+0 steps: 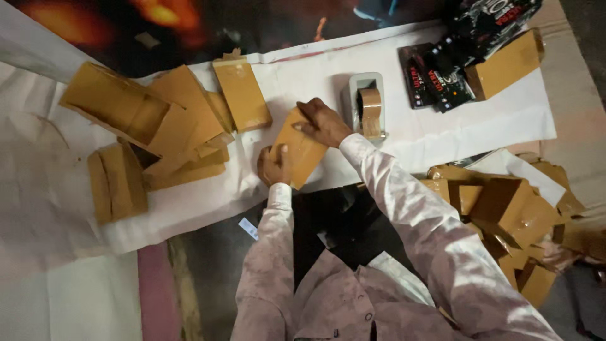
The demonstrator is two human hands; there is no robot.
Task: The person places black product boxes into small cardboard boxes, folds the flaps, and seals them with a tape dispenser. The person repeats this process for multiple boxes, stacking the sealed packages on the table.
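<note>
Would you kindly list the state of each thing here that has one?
Brown packet: flat, gripped by both hands.
Left hand: closed on its lower end.
Right hand: pressing its upper end.
Tape dispenser: upright, roll loaded.
Packets on the left: piled loosely.

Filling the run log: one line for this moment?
left hand: grips brown packet | right hand: presses its top | tape dispenser: beside

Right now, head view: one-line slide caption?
Both hands press a brown packet on white sheeting, beside a tape dispenser.
</note>
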